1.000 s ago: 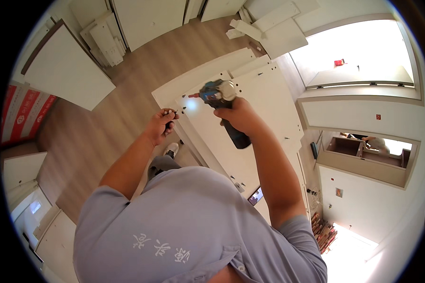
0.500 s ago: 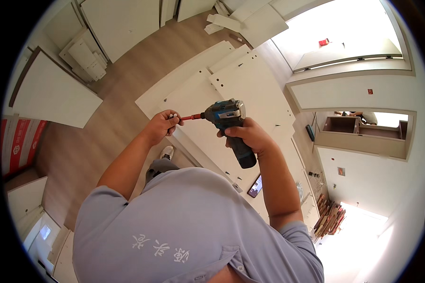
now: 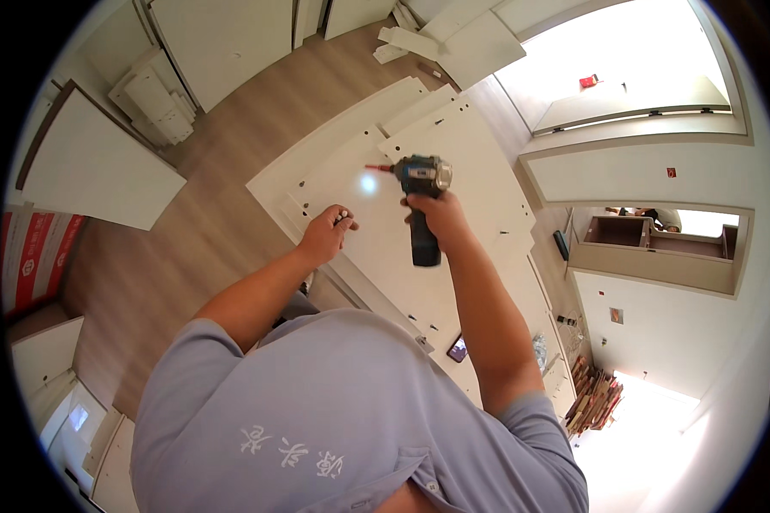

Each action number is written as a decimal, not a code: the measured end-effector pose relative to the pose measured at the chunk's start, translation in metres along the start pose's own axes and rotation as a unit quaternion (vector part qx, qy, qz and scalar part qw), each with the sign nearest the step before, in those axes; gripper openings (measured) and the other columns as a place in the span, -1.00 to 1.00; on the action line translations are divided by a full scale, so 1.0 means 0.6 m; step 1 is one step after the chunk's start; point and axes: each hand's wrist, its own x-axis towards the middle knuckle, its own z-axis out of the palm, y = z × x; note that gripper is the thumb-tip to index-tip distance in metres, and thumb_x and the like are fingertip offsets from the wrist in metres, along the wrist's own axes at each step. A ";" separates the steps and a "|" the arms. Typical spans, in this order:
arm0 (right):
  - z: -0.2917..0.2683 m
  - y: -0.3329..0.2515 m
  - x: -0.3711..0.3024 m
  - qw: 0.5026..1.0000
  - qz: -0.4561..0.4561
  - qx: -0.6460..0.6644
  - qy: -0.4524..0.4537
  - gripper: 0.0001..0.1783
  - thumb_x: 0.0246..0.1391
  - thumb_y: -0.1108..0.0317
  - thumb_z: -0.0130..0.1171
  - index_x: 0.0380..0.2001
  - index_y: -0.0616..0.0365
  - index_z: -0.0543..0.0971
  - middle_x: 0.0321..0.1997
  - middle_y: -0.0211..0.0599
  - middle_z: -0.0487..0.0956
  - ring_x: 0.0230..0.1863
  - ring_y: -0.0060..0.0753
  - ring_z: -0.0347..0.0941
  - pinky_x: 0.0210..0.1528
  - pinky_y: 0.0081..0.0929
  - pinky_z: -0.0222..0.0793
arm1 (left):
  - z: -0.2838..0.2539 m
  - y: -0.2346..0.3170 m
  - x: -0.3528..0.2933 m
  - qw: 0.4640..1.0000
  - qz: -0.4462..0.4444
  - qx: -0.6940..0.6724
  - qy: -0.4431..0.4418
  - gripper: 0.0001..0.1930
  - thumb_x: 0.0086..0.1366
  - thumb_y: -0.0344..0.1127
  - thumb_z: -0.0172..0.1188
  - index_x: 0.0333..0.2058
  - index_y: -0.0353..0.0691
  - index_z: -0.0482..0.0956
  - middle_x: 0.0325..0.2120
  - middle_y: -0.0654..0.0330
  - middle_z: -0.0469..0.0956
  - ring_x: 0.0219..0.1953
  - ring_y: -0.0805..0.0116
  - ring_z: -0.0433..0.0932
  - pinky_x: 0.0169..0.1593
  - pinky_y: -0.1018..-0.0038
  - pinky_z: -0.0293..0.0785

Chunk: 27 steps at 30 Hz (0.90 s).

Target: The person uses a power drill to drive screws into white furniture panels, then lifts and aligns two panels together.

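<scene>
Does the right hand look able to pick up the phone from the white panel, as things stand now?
Probably not: the right hand is closed around the power drill, so it would likely need freeing first. Nothing appears to lie on the phone itself.

The person's left grip (image 3: 329,236) is curled inward, its fingertips (image 3: 352,225) gathered in a pinch. Behind it, the left forearm (image 3: 261,285) slants back toward the body, below and to the left of the grip. The right grip (image 3: 435,217), off to the right and well apart, is wrapped tight, fingers bent round. The right forearm (image 3: 489,312) runs behind that grip, down and outward. The torso (image 3: 342,402) lies behind both grips.
</scene>
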 end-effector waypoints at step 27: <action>0.053 -0.183 0.178 0.957 -0.029 -0.283 -0.053 -0.74 -0.05 0.38 0.32 -0.33 0.39 0.63 -0.46 -0.12 0.64 -0.53 -0.22 0.59 -0.43 -0.24 0.54 | -0.007 0.025 0.023 0.993 -0.038 0.104 -0.045 -0.82 0.49 -0.31 0.07 -0.05 -0.24 0.50 -0.26 0.20 0.73 -0.66 0.49 0.42 -0.51 0.44 0.45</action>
